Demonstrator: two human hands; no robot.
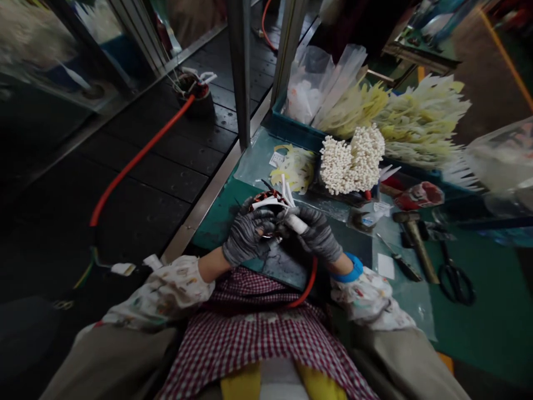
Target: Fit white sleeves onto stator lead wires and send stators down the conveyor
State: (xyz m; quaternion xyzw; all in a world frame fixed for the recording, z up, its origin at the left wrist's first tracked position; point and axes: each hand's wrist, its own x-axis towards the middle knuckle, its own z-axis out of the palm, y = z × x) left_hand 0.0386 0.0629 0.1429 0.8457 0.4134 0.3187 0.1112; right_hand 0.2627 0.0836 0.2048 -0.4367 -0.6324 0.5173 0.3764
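Both my hands wear grey gloves and meet at the near edge of the green bench [491, 322]. My left hand [245, 236] is closed around a small wound coil [266, 200] with copper wire and white strips sticking up from it. My right hand [316, 233] is closed on a white tube [296, 223] pressed against the coil. A red hose [306, 286] loops below my hands, over my checked apron.
A blue tray [291, 130] at the back holds plastic bags and yellowish-white strips [416, 122]. A bundle of white sticks [352, 158] stands behind the coil. A hammer [416, 239], scissors [456, 275] and a small blade [397, 258] lie at right. A dark conveyor [158, 166] runs at left.
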